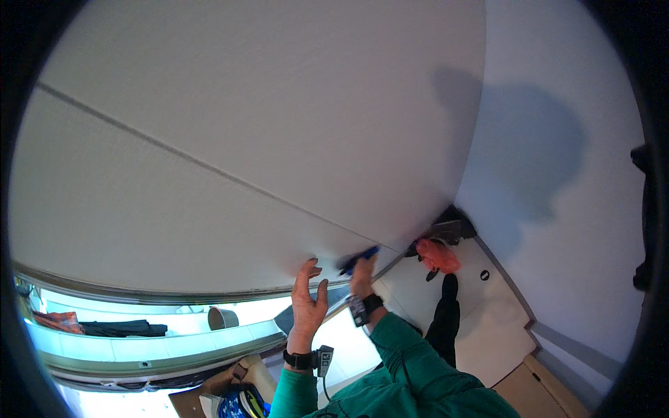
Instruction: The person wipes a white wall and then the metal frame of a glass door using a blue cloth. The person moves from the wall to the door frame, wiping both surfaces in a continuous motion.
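My right hand (pixel 364 277) is closed around a dark blue brush-like tool (pixel 360 260), blurred, held against or close to the lower part of a pale wall panel (pixel 235 235). To its left, my left hand (pixel 308 298) is raised with fingers apart and slightly curled, holding nothing, near the same panel. Whether its fingertips touch the surface cannot be told. A thin dark seam (pixel 209 166) runs diagonally across the panel towards the tool. Both wrists carry black straps with small devices.
A red plastic bag (pixel 438 256) and dark items lie on the tiled floor (pixel 491 324) in the corner. A small black round object (pixel 485 275) is nearby. At lower left, a bright opening shows a bucket (pixel 222 318) and dark cloth (pixel 124 328). A side wall (pixel 554 157) stands right.
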Demonstrator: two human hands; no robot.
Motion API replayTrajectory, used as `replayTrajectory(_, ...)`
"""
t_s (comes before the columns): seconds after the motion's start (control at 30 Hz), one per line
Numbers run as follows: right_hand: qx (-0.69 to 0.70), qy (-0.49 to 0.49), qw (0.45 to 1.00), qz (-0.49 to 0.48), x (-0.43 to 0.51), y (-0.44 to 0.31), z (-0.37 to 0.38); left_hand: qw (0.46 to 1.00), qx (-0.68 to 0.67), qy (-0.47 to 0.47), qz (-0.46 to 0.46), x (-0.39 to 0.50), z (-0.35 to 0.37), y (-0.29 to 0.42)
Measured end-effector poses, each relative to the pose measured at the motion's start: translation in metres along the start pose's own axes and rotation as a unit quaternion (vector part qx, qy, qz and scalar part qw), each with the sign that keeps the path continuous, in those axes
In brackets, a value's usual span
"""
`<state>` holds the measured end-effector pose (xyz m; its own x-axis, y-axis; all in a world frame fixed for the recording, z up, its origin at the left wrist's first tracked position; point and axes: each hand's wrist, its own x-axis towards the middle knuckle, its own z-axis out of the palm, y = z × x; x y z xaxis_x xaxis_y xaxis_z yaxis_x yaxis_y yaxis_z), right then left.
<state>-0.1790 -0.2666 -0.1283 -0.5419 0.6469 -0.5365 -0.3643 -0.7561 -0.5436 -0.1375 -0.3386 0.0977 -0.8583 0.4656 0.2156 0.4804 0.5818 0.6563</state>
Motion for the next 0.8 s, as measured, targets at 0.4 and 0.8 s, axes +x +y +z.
replayTrajectory(0.4,-0.342,-0.185,0.888,-0.246,-0.1,-0.057,0.036,1.0,0.001,-0.006,-0.003,-0.002,-0.006,0.004)
replayTrajectory(0.8,-0.349,-0.228,0.716,-0.56,-0.089,-0.106,0.076,0.998,-0.027,0.052,0.024,-0.001,-0.014,0.018)
